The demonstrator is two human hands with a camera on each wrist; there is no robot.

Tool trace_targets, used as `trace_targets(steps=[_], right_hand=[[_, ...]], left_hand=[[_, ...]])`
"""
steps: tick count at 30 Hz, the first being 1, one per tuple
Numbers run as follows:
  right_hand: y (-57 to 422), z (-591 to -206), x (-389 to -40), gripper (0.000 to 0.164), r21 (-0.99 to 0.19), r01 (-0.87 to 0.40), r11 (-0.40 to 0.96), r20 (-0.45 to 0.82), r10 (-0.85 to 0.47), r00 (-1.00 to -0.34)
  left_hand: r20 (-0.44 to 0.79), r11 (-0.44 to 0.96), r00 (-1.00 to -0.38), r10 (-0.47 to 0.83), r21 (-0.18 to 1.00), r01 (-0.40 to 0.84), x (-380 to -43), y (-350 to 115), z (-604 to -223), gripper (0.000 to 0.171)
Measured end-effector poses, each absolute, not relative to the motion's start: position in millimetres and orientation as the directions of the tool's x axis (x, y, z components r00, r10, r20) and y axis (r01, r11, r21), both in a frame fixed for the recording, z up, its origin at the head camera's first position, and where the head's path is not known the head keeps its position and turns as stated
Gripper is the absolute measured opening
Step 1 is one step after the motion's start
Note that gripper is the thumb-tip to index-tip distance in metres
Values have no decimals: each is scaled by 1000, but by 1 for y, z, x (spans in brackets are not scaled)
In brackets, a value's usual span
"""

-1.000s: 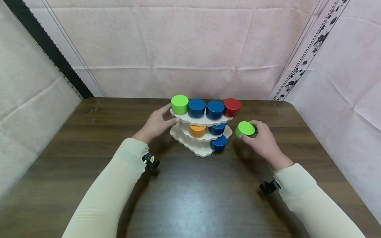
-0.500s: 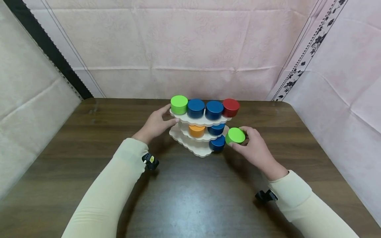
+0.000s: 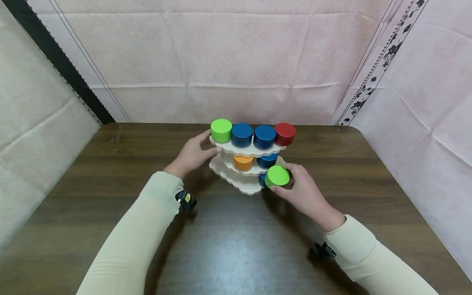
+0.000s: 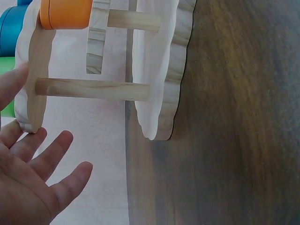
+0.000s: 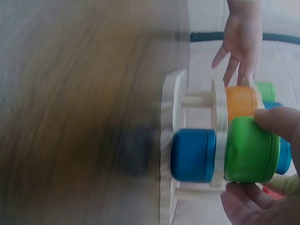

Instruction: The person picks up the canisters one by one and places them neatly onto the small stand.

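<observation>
A white, three-tiered wooden stand point(image 3: 236, 180) with scalloped edges stands on the table. My left hand point(image 3: 191, 155) holds the left edge of its top tier between thumb and index finger; the other fingers point(image 4: 63, 145) spread loosely below. My right hand point(image 3: 304, 192) pinches a green round tin point(image 3: 277, 176) between thumb and fingers at the stand's right front. In the right wrist view this tin sits just above a blue tin point(image 5: 192, 154) on the bottom tier, level with the middle tier's edge. From the head, it hides most of that blue tin.
The top tier bears another green tin point(image 3: 221, 130), two blue tins point(image 3: 241, 135) and a red tin point(image 3: 285, 134). An orange tin point(image 3: 243, 163) and a blue tin point(image 3: 267, 160) stand on the middle tier. Pale cloth point(image 3: 236, 61) hangs behind the brown table point(image 3: 221, 246).
My right hand has carried the green tin left and toward me, from right of the stand to in front of the bottom tier's blue tin. My left hand stays at the top tier.
</observation>
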State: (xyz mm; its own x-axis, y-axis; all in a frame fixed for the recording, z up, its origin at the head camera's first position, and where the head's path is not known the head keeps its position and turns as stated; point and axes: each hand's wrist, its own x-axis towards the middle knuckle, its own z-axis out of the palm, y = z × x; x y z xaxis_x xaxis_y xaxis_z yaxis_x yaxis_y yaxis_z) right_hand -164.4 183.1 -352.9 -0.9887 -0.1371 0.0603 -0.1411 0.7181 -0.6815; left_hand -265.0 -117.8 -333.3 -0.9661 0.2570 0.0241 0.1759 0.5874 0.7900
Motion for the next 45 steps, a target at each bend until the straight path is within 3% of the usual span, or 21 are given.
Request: trace_targets(steps=[7, 22, 45], right_hand=[[164, -352, -158, 65, -647, -180, 741, 90, -161, -983], [127, -360, -152, 63, -449, -269, 852, 130, -235, -963], [104, -372, -162, 65, -371, -260, 892, 59, -256, -965]], left_hand=[[20, 588, -968, 252, 791, 169, -265, -119, -332, 75], [31, 588, -964, 265, 787, 187, -265, -120, -334, 75], [65, 591, -957, 282, 774, 227, -267, -120, -335, 73]])
